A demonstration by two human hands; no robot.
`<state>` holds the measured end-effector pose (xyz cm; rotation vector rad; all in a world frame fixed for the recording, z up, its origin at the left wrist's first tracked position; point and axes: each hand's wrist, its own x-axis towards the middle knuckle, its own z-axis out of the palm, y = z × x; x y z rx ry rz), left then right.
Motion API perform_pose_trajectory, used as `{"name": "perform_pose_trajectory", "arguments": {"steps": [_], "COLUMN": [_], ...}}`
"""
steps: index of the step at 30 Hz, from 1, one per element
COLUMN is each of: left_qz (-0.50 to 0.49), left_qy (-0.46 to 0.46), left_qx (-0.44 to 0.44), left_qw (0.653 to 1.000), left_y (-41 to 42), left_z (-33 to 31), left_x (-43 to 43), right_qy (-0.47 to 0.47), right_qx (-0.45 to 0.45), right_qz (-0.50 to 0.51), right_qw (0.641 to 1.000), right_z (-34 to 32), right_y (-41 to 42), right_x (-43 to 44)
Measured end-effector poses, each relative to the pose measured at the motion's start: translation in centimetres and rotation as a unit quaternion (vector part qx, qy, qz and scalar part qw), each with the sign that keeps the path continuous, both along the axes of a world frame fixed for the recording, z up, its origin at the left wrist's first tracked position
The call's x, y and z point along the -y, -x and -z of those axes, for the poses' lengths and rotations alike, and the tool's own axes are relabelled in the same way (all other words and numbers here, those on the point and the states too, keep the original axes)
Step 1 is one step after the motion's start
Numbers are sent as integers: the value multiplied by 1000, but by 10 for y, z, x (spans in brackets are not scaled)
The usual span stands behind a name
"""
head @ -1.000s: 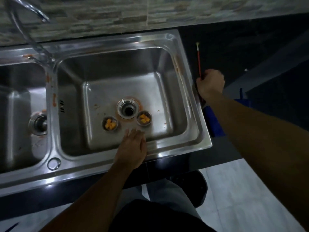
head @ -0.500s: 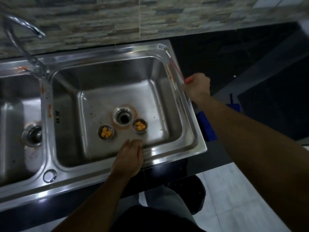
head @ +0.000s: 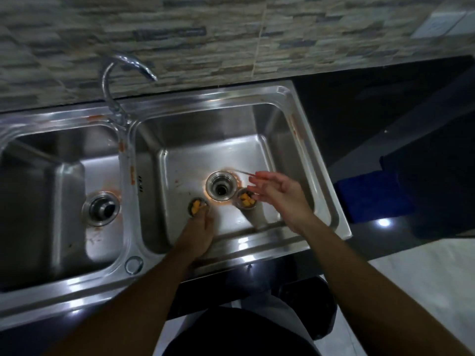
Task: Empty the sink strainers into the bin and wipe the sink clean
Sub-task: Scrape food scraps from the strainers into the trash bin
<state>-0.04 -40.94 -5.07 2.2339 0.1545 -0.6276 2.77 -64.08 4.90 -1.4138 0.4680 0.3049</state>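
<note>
Touching round steel strainer of orange scraps (head: 196, 205) at its 12 o'clock, left hand (head: 196, 232) nearer than right hand (head: 280, 196); neither grip readable.

The left hand (head: 196, 231) hides the near side of one strainer (head: 196, 204), its grip unclear. The right hand (head: 279, 191) is blurred, a thin stick (head: 241, 172) beside it barely showing.
</note>
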Motion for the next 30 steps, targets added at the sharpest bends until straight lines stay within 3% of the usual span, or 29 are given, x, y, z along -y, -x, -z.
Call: {"name": "perform_pose_trajectory", "arguments": {"steps": [4,6,10,12,21,30], "left_qz": [5,3,-22,-22,23,7], "left_qy": [-65,-56,-27,-22,-7,-40], "left_qx": [-69,-88,-90,-90,-25,-2], "left_qw": [995,995,995,995,999,999], "left_y": [-18,-22,-33,-40,-54,-61], "left_z": [29,37,50,57,91,88], "left_x": [-40,-51,-57,-56,-46,-35], "right_qy": [59,156,370,423,440,472], "right_qx": [50,85,160,186,236,170], "right_qz": [12,4,-62,-94,-89,-135], "right_qw": [997,984,913,882,862,855], "right_z": [30,46,64,67,74,74], "right_y": [24,34,54,64,63,61], "right_x": [-23,-27,-25,-25,-36,-37]}}
